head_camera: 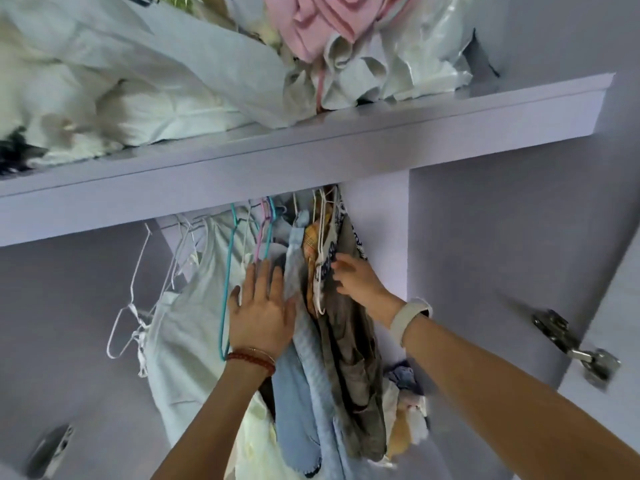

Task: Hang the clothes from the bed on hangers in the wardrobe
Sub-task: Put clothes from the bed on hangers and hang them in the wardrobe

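Observation:
I look up into the wardrobe at a row of hanging clothes. My left hand [260, 311] lies flat with straight fingers against a white garment [187, 341] and the empty teal hanger [227, 289], beside a light blue garment [301, 386]. My right hand [355, 280] reaches into the clothes at the right, its fingertips curled on the edge of a patterned garment [325, 268] above a grey-brown garment [353, 368]. Pink and blue hangers [265, 230] hang empty above my left hand.
Several empty white wire hangers [138, 299] dangle at the left. The shelf [311, 143] overhead carries piled bedding and bags [138, 81] and a pink cloth [322, 19]. Door hinges [575, 344] stick out at right and lower left. Folded clothes [405, 403] lie behind the hanging ones.

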{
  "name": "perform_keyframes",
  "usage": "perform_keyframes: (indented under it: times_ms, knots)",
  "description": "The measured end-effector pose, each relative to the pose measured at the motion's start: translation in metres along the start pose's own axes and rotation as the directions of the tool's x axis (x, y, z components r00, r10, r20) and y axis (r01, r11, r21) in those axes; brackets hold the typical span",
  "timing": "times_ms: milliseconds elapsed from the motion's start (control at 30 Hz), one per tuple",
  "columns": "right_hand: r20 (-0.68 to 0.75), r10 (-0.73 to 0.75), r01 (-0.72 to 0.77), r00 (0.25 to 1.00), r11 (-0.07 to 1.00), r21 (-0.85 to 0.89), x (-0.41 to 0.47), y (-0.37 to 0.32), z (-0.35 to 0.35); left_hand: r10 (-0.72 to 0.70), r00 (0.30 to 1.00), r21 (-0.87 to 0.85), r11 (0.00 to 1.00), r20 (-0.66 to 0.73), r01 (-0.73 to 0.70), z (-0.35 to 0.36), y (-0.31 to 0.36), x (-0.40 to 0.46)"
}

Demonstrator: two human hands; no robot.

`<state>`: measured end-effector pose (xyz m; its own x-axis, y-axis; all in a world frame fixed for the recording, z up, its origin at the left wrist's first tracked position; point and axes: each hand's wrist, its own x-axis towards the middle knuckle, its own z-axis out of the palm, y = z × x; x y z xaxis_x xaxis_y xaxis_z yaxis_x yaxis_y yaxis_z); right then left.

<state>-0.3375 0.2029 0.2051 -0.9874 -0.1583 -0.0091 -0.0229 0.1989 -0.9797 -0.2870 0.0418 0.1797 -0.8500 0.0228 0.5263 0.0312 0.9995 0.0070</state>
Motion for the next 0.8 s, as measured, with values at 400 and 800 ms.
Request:
perform_keyframes:
  times_ms: [400,800]
  knots:
    - [-0.473,-0.076,0.012,0.878,0.990,-0.138,0.043,-0.013,-0.023,0.059,0.997,-0.001,0.998,-0.048,-0.059,0.025,0.008,-0.002]
    - [-0.632,-0.142,0.065,0.762,0.988,-0.143,-0.057,0.063,-0.072,0.100,0.965,-0.164,0.976,-0.244,-0.143,0.015,0.033,-0.009]
